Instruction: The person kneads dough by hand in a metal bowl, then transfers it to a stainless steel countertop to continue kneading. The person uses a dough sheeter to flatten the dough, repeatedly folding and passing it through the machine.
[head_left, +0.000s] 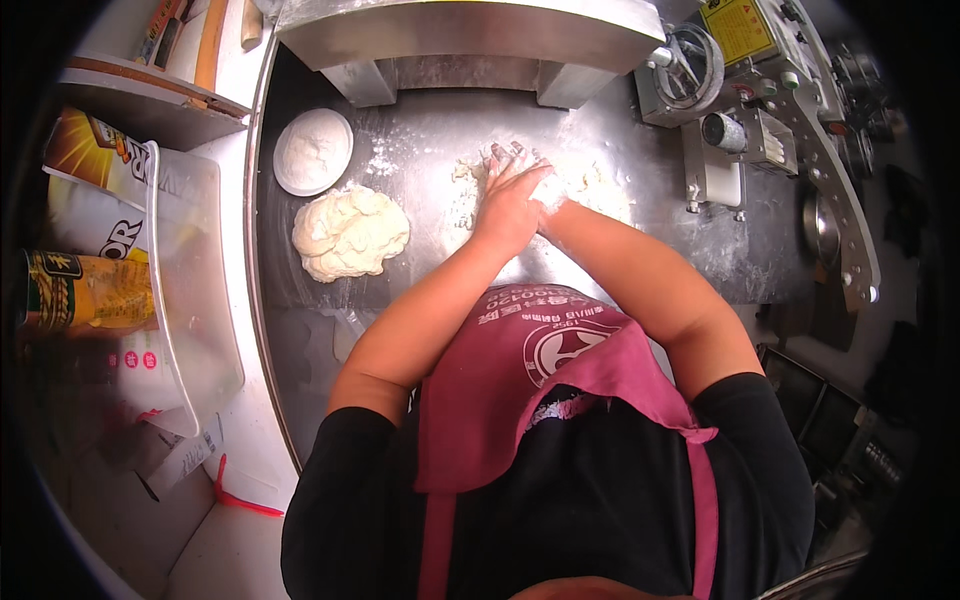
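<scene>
My left hand (510, 196) reaches onto the steel worktop (427, 142), its fingers spread and whitened with flour. Against it lies my right hand (550, 196), floury too and partly hidden behind the left. Loose flour and dough crumbs (465, 187) surround both hands, and more crumbs lie to the right. Whether anything is under the palms cannot be seen. A large lump of pale dough (351, 234) rests on the worktop to the left of the hands. Just above that lump sits a round bowl of white flour (313, 152).
A steel machine housing (472, 30) stands at the worktop's far edge. To the right is a machine with a handwheel (688, 65) and rollers. A clear plastic bin (202, 277) holding packages and a yellow-labelled bottle (90, 292) stands at the left.
</scene>
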